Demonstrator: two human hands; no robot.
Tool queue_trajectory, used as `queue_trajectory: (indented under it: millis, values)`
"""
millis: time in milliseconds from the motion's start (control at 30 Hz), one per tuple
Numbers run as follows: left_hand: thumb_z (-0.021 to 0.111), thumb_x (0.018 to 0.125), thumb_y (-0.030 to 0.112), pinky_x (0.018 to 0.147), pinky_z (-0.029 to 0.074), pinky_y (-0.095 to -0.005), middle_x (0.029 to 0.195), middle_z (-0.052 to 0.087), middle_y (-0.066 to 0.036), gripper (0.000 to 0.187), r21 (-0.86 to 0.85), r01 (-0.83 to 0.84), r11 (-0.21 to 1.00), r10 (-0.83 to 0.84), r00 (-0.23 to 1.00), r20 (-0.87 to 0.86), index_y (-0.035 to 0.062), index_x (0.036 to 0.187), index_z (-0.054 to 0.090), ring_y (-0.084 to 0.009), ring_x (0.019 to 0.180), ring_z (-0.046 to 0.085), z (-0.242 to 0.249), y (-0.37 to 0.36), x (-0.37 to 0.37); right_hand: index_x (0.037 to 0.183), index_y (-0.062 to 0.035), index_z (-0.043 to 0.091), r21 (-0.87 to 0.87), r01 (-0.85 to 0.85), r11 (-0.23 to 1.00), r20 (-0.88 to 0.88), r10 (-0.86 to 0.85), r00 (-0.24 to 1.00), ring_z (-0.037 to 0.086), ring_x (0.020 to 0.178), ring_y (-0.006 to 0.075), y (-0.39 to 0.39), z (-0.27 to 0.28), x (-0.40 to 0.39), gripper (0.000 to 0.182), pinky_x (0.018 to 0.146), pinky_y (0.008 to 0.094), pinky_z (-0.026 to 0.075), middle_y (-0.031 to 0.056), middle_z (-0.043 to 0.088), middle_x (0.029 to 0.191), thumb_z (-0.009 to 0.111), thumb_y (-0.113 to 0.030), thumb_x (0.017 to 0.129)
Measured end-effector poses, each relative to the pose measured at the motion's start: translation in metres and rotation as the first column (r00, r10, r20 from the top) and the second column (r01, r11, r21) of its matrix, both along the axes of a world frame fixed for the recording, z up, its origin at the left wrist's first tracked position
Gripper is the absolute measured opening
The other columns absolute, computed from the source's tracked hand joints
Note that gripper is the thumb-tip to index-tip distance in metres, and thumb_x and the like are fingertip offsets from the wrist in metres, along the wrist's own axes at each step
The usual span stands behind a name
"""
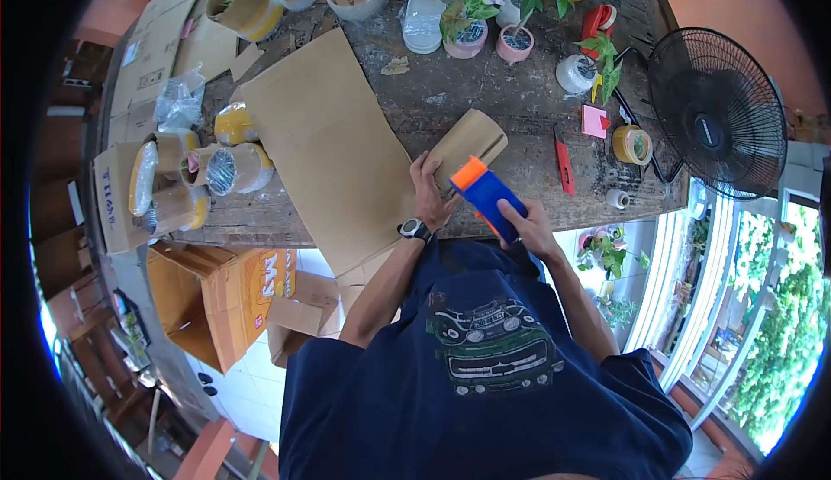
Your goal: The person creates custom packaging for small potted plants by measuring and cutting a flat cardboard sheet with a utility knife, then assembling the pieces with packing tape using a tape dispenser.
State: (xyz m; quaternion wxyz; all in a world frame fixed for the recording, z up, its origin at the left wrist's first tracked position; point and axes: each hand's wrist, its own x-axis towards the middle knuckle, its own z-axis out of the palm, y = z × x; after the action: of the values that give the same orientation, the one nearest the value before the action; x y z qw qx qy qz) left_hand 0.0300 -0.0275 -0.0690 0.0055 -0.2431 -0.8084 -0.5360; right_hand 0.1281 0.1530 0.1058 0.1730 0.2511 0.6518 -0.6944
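My left hand (428, 193), with a watch at the wrist, is closed around the near left side of a rolled piece of brown cardboard (472, 144) resting on the table. In my right hand (530, 227) is a blue tape dispenser (493, 199) with an orange end. That orange end comes right up to the near edge of the roll, close to my left fingers. To the left of the roll lies a large flat cardboard sheet (325, 142), partly over the table's front edge. A red cutter knife (563, 161) lies to the right.
Small potted plants (515, 40) stand at the back of the worn wooden table (381, 103). Cardboard-wrapped pots (238, 170) crowd the left side. A black fan (714, 116) stands at the right, near pink sticky notes (595, 121) and a tape roll (632, 145). Cardboard boxes (221, 298) sit below the table.
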Motion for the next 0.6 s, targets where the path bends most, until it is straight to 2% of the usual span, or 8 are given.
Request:
queue_trajectory:
  millis: [33, 100, 233, 333, 533, 567, 600]
  values:
    - [0.089, 0.066, 0.018, 0.111, 0.036, -0.0533, 0.143, 0.033, -0.029, 0.092, -0.012, 0.004, 1.0, -0.004, 1.0, -0.014, 0.0055, 0.139, 0.034, -0.0477, 0.133, 0.036, -0.003, -0.001, 0.002, 0.094, 0.004, 0.069, 0.061, 0.014, 0.998, 0.003, -0.015, 1.0, 0.06, 0.048, 0.0124, -0.01, -0.003, -0.005, 0.043, 0.045, 0.025, 0.047, 0.005, 0.062, 0.065, 0.06, -0.038, 0.101]
    - [0.091, 0.061, 0.018, 0.111, 0.037, -0.054, 0.143, 0.035, -0.028, 0.096, -0.035, 0.01, 0.999, -0.012, 0.999, -0.049, 0.006, 0.138, 0.035, -0.0482, 0.133, 0.037, -0.006, 0.0, 0.004, 0.092, 0.0045, 0.068, 0.119, 0.03, 0.992, 0.014, -0.032, 0.999, 0.061, 0.048, 0.0126, -0.022, -0.01, -0.011, 0.043, 0.045, 0.0255, 0.047, 0.0053, 0.062, 0.064, 0.062, -0.038, 0.1]
    - [0.091, 0.059, 0.018, 0.111, 0.036, -0.0554, 0.143, 0.037, -0.025, 0.098, 0.08, -0.008, 0.997, 0.01, 0.999, -0.031, 0.0076, 0.139, 0.035, -0.0475, 0.133, 0.037, -0.004, 0.002, 0.009, 0.09, 0.0056, 0.067, 0.2, 0.008, 0.98, 0.093, -0.027, 0.995, 0.061, 0.047, 0.0135, -0.025, -0.008, -0.02, 0.046, 0.043, 0.0271, 0.047, 0.006, 0.062, 0.063, 0.063, -0.039, 0.098]
    - [0.092, 0.058, 0.019, 0.111, 0.036, -0.056, 0.144, 0.037, -0.024, 0.101, 0.084, -0.007, 0.996, 0.012, 0.998, -0.056, 0.0083, 0.14, 0.034, -0.0467, 0.134, 0.037, -0.005, 0.003, 0.008, 0.083, 0.0049, 0.068, 0.173, -0.003, 0.985, 0.129, -0.02, 0.991, 0.063, 0.047, 0.0149, -0.024, -0.002, -0.027, 0.044, 0.042, 0.0281, 0.048, 0.0085, 0.063, 0.06, 0.064, -0.036, 0.097]
    - [0.093, 0.059, 0.018, 0.112, 0.036, -0.0562, 0.145, 0.037, -0.025, 0.103, -0.015, 0.014, 1.0, -0.016, 0.991, -0.132, 0.0093, 0.141, 0.032, -0.0466, 0.134, 0.038, -0.006, 0.004, 0.013, 0.076, 0.0085, 0.064, 0.229, -0.203, 0.952, 0.315, 0.125, 0.941, 0.064, 0.044, 0.0224, -0.014, 0.022, -0.071, 0.049, 0.038, 0.0334, 0.048, 0.0146, 0.062, 0.054, 0.064, -0.036, 0.095]
    - [0.093, 0.059, 0.018, 0.112, 0.036, -0.0563, 0.145, 0.037, -0.025, 0.103, -0.013, 0.016, 1.0, -0.018, 0.991, -0.13, 0.0093, 0.141, 0.032, -0.0466, 0.134, 0.038, -0.004, 0.004, 0.012, 0.073, 0.0092, 0.062, 0.318, -0.233, 0.919, 0.339, 0.119, 0.933, 0.064, 0.043, 0.024, -0.019, 0.03, -0.08, 0.05, 0.037, 0.0342, 0.048, 0.0156, 0.062, 0.054, 0.064, -0.036, 0.095]
    - [0.093, 0.06, 0.019, 0.112, 0.036, -0.0563, 0.145, 0.037, -0.025, 0.102, -0.012, 0.016, 1.0, -0.018, 0.991, -0.13, 0.0093, 0.141, 0.032, -0.0467, 0.133, 0.038, -0.003, 0.004, 0.012, 0.075, 0.0095, 0.063, 0.306, -0.224, 0.925, 0.338, 0.115, 0.934, 0.064, 0.044, 0.023, -0.019, 0.03, -0.077, 0.05, 0.039, 0.0338, 0.049, 0.0154, 0.062, 0.055, 0.064, -0.037, 0.094]
